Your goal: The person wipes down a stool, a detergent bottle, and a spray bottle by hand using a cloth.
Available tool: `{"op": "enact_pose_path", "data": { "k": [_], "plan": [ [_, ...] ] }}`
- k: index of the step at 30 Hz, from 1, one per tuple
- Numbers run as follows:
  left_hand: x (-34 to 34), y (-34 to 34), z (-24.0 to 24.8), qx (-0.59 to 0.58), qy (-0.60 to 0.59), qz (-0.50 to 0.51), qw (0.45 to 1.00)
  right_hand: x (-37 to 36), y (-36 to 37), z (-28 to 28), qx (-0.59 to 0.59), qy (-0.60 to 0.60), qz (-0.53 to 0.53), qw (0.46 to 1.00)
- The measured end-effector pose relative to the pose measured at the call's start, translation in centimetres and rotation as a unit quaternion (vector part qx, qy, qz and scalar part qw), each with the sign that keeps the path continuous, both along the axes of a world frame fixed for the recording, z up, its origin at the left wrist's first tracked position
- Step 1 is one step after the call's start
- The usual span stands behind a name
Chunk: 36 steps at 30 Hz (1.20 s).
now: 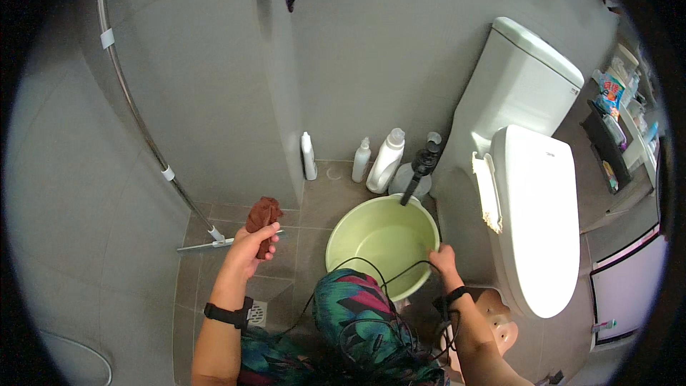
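My left hand (251,249) is closed around a crumpled brown cloth (264,216), held up over the floor tiles on the left. Under my right hand (444,260) is the right rim of a pale green plastic basin (357,220), and the fingers grip that rim. The basin stands in front of me, and a little clear liquid may lie in it, though I cannot tell. Thin black cables cross its near edge. My knee in patterned green and pink fabric (350,293) hides part of the near rim.
Behind the basin stand a black-nozzled sprayer (424,161), a large white bottle (386,161) and two slim bottles, one of them a white bottle (308,156). A white toilet (539,221) is close on the right. A floor squeegee (143,125) leans at left. Beside my right forearm is a pinkish stool (494,318).
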<state>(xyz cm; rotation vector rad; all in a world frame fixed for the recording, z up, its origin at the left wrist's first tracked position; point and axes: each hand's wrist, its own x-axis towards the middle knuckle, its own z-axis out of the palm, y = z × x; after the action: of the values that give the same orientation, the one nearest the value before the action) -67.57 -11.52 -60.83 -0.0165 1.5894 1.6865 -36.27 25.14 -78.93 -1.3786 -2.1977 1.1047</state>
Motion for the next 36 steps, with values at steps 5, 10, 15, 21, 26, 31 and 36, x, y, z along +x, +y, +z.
{"op": "enact_pose_path", "data": {
  "k": [5,10,15,21,26,31,36],
  "plan": [
    [0.4,-1.1,0.3,-0.005,0.019,0.039,0.999,-3.4,-3.5,8.7,0.084,-0.062,0.018,0.994],
    [0.6,-1.9,0.1,-0.025,0.015,0.047,0.998,-0.1,-1.8,9.5,0.202,-0.091,0.099,0.97],
    [0.7,-3.4,0.1,-0.031,0.023,0.047,0.998,1.0,-3.6,11.7,0.299,0.03,0.2,0.933],
    [1.1,-3.3,1.0,-0.064,0.036,0.068,0.995,-1.6,-4.2,18.2,0.261,0.262,0.116,0.922],
    [1.1,-3.0,0.9,-0.043,0.041,0.055,0.997,-1.0,-2.9,23.8,0.135,0.436,-0.072,0.887],
    [1.0,-2.4,1.1,-0.037,0.044,0.057,0.997,2.9,-1.3,28.9,0.006,0.595,-0.24,0.767],
    [0.5,-1.6,0.9,-0.034,0.045,0.034,0.998,9.5,-0.8,29.1,-0.047,0.657,-0.262,0.706]
  ]
}}
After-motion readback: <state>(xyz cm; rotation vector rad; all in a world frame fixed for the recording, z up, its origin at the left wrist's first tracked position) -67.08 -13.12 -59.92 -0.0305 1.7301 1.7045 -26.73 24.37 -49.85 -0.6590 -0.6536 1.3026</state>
